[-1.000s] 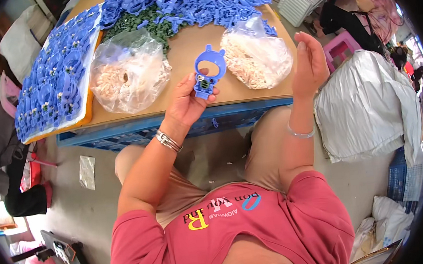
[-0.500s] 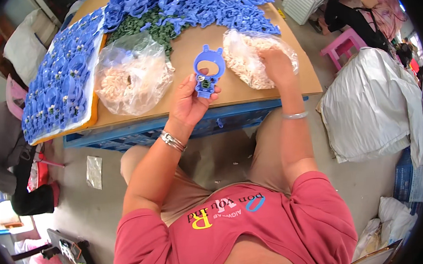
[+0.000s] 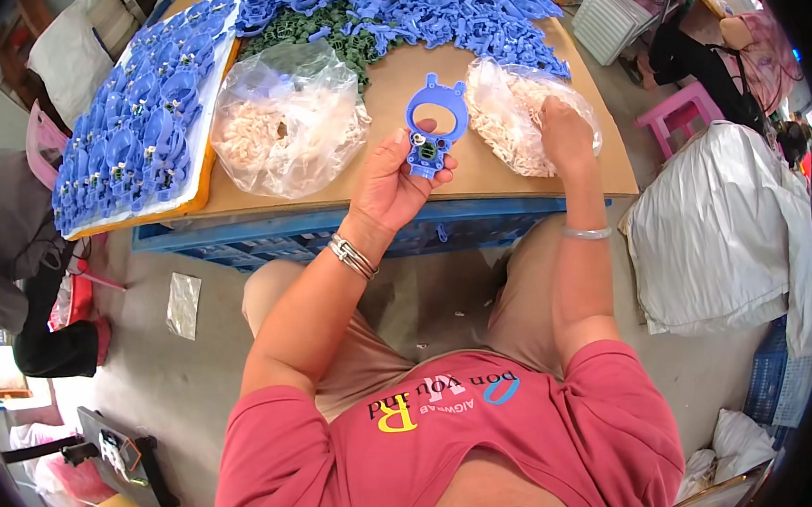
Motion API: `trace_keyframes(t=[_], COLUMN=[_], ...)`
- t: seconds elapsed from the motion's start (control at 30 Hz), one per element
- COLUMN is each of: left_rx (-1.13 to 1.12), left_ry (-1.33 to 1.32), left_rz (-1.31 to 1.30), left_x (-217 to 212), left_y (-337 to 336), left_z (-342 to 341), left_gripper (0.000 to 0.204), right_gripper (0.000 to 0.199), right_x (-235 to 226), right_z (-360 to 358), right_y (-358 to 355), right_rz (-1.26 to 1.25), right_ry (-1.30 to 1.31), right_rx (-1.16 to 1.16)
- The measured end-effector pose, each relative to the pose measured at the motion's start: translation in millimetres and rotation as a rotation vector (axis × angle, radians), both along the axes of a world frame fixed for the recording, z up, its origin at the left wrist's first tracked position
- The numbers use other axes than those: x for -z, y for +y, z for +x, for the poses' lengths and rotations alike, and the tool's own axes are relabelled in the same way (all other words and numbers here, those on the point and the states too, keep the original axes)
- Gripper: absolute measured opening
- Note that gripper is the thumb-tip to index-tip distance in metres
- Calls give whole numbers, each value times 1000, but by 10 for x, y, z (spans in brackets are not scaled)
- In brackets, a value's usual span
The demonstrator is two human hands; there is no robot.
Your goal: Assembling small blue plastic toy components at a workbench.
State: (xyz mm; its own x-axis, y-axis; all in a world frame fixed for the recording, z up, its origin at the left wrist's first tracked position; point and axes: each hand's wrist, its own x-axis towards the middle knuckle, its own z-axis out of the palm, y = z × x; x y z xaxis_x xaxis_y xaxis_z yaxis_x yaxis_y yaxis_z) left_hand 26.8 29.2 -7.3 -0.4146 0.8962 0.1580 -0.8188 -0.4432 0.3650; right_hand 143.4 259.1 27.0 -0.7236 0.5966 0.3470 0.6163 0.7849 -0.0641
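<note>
My left hand [image 3: 393,186] grips a blue plastic frame [image 3: 437,108] by its lower end, above the table's near edge. The frame has a large round opening, two small prongs on top, and a dark green piece [image 3: 427,150] set in its lower part. At the right, my right hand [image 3: 568,136] reaches into a clear plastic bag [image 3: 590,110] of small cream-coloured parts [image 3: 508,126]. Its fingers are curled down at the parts; whatever they hold is hidden. Another clear bag [image 3: 289,158] of similar cream parts lies left of my left hand.
Blue plastic parts [image 3: 406,15] are heaped at the table's far side, beside a pile of dark green pieces [image 3: 351,39]. A tray [image 3: 209,140] of blue assemblies stands at the left. A blue crate [image 3: 262,241] is under the cardboard tabletop [image 3: 411,72]. A pink stool [image 3: 681,113] stands right.
The view has shifted, so the table and bags sit further right. My left hand still holds the blue frame; my right hand stays at the right bag, its fingers slightly moved.
</note>
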Motion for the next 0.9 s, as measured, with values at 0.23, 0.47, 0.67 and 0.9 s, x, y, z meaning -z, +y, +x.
trace_keyframes(t=[0.23,0.47,0.67,0.9], left_rx=[-13,-41,-34,-23], left_ry=[14,12,21,15], left_rz=[-35,-92,-102,-94], left_x=[-29,-28,-8,7], left_y=[2,-7,10,35], left_z=[2,-8,-7,-13], left_gripper=[32,31,32,32], right_gripper=[14,14,11,12], right_x=[20,25,-13,29], right_z=[73,32,5,67], right_y=[60,120,88,182], right_rz=[16,-221,-326,-172], right_ry=[-74,296,577,365], right_rx=[-183,-131,-129,-452])
